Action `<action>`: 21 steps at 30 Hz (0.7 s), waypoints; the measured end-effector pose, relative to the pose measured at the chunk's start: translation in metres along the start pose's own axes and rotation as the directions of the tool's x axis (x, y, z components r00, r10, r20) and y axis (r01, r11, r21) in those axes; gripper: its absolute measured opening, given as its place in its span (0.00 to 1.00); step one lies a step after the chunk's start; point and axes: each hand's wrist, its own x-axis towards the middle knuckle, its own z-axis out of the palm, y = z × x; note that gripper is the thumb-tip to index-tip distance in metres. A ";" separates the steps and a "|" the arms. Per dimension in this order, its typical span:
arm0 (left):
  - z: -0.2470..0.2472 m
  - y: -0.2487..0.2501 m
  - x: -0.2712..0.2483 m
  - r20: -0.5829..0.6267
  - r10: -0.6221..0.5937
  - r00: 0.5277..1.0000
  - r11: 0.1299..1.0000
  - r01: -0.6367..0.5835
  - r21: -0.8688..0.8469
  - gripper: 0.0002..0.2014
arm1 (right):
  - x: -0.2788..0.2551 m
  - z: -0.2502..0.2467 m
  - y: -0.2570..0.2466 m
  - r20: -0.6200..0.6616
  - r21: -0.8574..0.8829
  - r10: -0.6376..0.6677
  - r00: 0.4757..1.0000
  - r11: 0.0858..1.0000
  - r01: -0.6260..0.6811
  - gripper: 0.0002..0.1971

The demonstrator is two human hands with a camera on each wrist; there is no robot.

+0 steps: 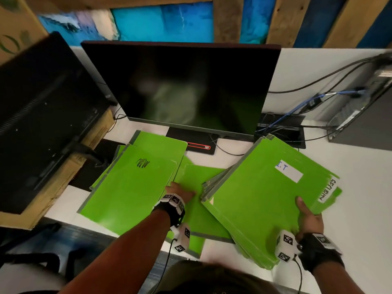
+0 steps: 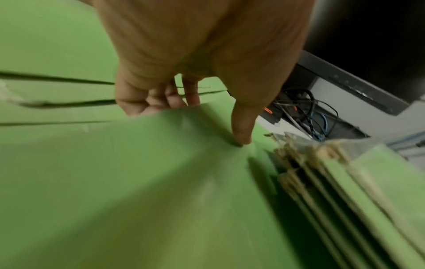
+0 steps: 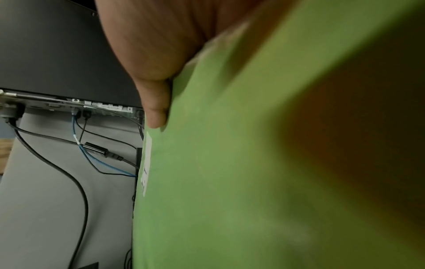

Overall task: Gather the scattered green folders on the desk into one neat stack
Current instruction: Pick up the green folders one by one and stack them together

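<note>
Several green folders lie spread over the white desk (image 1: pixel 356 187). My right hand (image 1: pixel 308 216) grips a tilted stack of folders (image 1: pixel 263 194) at its near right corner, thumb on the top cover with the white "I.T" label; the right wrist view shows that thumb (image 3: pixel 157 109) pressed on the stack (image 3: pixel 230 163). My left hand (image 1: pixel 180 192) pinches the left edge of a middle folder (image 1: pixel 198 175). There the thumb (image 2: pixel 241 134) lies on top of the middle folder (image 2: pixel 138 182) with the fingers curled beneath. A scribbled folder (image 1: pixel 131 187) and another folder (image 1: pixel 161 145) lie to the left.
A dark monitor (image 1: pixel 191 85) stands right behind the folders. A second black screen (image 1: pixel 42 113) leans on a cardboard box at the left. Cables (image 1: pixel 297 115) and a desktop computer (image 1: pixel 360 102) occupy the back right. Bare desk shows to the right of the stack.
</note>
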 end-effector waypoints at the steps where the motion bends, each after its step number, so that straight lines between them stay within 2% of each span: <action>1: 0.000 0.000 0.002 0.031 0.022 0.999 1.000 -0.021 -0.012 0.42 | 0.004 -0.001 0.002 -0.005 0.010 0.003 1.000 1.000 -0.003 0.40; 3: -0.005 0.000 0.004 0.072 0.108 0.992 0.994 -0.106 -0.023 0.34 | 0.000 0.000 -0.003 0.017 0.037 0.024 1.000 0.999 -0.025 0.38; 5: -0.020 -0.004 0.008 0.064 0.145 0.987 0.986 -0.139 -0.097 0.32 | -0.007 0.003 -0.012 0.042 0.020 0.036 0.998 0.999 -0.037 0.35; 9: -0.088 -0.021 0.022 -0.133 0.207 0.969 0.961 -0.227 -0.159 0.35 | -0.009 -0.001 -0.021 0.061 -0.015 0.040 0.997 0.999 -0.039 0.23; 11: -0.133 -0.033 0.030 -0.161 0.252 0.954 0.953 -0.274 -0.131 0.35 | -0.010 -0.003 -0.020 0.062 -0.079 0.071 0.996 0.995 -0.066 0.21; 13: -0.171 -0.043 0.040 -0.179 0.290 0.940 0.953 -0.301 -0.042 0.34 | -0.012 -0.004 -0.017 0.071 -0.125 0.097 0.993 0.988 -0.087 0.23; 15: -0.196 -0.050 0.049 -0.226 0.327 0.917 0.945 -0.321 0.064 0.33 | -0.009 -0.007 -0.008 0.077 -0.208 0.102 0.992 0.975 -0.084 0.31; 16: -0.203 -0.050 0.052 -0.250 0.360 0.899 0.932 -0.340 0.122 0.32 | -0.011 -0.007 -0.006 0.081 -0.242 0.111 0.991 0.966 -0.089 0.36; 17: -0.207 -0.050 0.054 -0.276 0.397 0.876 0.916 -0.355 0.189 0.32 | -0.014 -0.005 -0.005 0.101 -0.250 0.107 0.989 0.965 -0.079 0.37; 19: -0.206 -0.047 0.054 -0.344 0.512 0.788 0.854 -0.423 0.301 0.31 | -0.026 0.002 -0.005 0.126 -0.244 0.083 0.989 0.968 -0.050 0.28; 21: -0.197 -0.050 0.054 -0.448 0.561 0.696 0.828 -0.483 0.285 0.29 | -0.034 0.010 -0.008 0.154 -0.226 0.110 0.982 0.971 -0.073 0.23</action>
